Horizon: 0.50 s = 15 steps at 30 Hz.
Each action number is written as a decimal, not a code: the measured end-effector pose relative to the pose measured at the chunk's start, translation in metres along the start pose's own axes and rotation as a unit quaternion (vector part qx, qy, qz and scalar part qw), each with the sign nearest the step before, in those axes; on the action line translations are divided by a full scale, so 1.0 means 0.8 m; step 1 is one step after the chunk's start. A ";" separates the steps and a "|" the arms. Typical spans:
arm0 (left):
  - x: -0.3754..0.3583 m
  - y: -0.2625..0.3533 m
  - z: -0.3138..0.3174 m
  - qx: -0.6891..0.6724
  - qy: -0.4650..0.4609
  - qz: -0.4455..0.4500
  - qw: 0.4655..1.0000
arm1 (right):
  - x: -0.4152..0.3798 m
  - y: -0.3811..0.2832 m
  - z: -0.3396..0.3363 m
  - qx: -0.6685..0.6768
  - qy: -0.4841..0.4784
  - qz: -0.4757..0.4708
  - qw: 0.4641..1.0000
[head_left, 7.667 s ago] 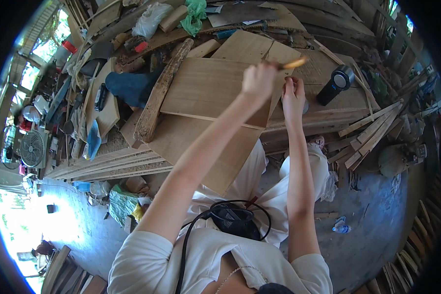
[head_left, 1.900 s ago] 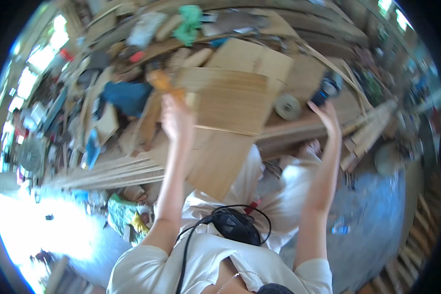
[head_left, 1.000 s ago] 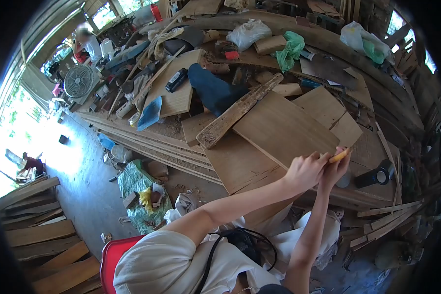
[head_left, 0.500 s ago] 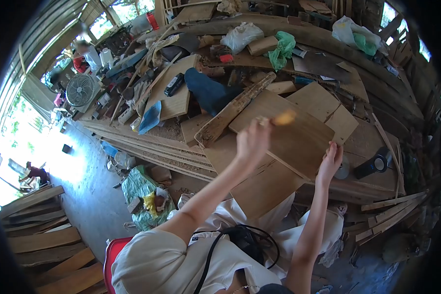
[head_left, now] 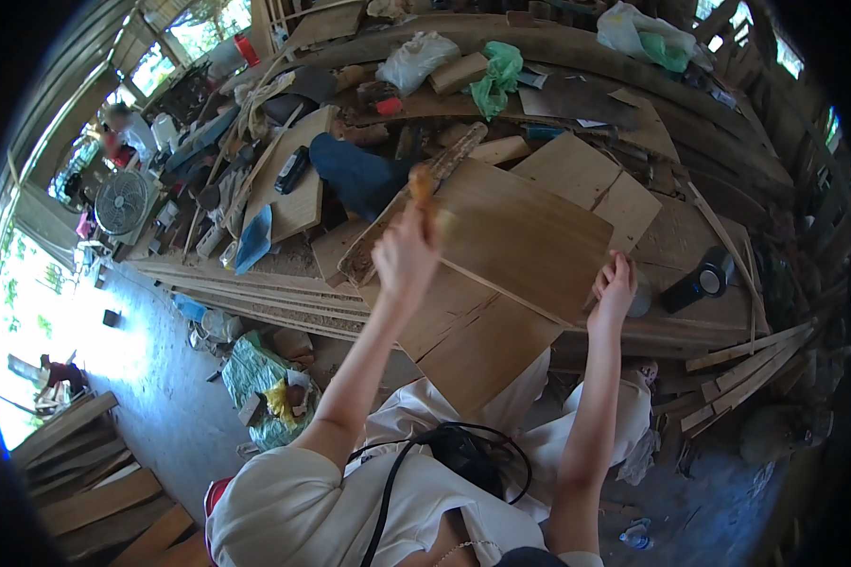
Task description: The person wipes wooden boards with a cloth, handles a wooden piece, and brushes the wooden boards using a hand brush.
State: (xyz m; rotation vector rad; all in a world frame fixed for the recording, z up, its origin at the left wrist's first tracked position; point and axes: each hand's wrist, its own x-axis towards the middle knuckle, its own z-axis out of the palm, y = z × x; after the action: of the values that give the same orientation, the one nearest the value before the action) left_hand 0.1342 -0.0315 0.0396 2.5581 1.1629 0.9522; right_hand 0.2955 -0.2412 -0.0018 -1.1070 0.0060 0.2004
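Note:
My left hand [head_left: 408, 257] is closed round a small orange-brown handled tool [head_left: 422, 187], held upright over the left edge of a flat wooden board [head_left: 520, 236]. Motion blurs the tool's lower end. At the board's right corner, my right hand [head_left: 614, 288] grips the edge with bent fingers. Beneath it lies another wooden panel [head_left: 482, 354], with dark cracks, reaching toward my lap. A rough wood strip [head_left: 459, 151] runs behind my left hand.
Behind the boards are a blue cloth [head_left: 350, 175], a green plastic bag [head_left: 496, 80] and a black cylindrical device [head_left: 700, 281] at right. A fan [head_left: 124, 202] stands far left. Stacked planks [head_left: 95, 491] lie lower left.
My left hand has turned the tool from pointing right to upright and moved toward the board's left edge. My right hand stays at the board's corner. The whole view has shifted slightly.

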 end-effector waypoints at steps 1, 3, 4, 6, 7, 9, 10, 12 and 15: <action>0.009 -0.017 -0.003 0.003 0.013 0.018 1.000 | 0.000 0.002 0.002 -0.007 -0.003 0.002 1.000; 0.005 -0.017 0.006 0.059 0.047 0.047 0.996 | -0.001 0.002 0.004 -0.016 -0.006 -0.004 1.000; -0.005 0.001 0.007 0.052 0.016 0.063 0.997 | -0.002 0.002 0.004 -0.019 -0.009 -0.009 1.000; -0.035 0.044 0.028 0.037 0.003 0.138 0.990 | -0.001 0.001 0.005 -0.020 -0.007 -0.026 0.999; -0.053 0.062 0.042 0.029 0.021 0.193 0.980 | 0.000 0.002 0.001 -0.023 -0.009 -0.029 0.999; -0.084 0.121 0.027 -0.092 -0.052 0.218 0.970 | 0.001 0.004 -0.003 -0.031 -0.019 -0.033 0.999; -0.093 0.136 0.023 -0.144 -0.090 0.222 0.960 | -0.003 0.000 0.008 -0.029 0.029 -0.024 0.999; -0.106 0.152 0.018 -0.245 -0.166 0.224 0.928 | 0.000 0.002 0.006 -0.008 -0.013 -0.049 0.999; -0.087 0.114 0.020 -0.306 -0.219 0.120 0.919 | -0.001 -0.001 0.000 -0.026 -0.019 -0.019 0.999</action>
State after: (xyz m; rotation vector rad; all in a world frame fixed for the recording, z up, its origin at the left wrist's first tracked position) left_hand 0.1663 -0.1426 0.0302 2.2338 0.3524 0.5995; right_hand 0.2950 -0.2414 -0.0013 -1.1548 -0.0556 0.1880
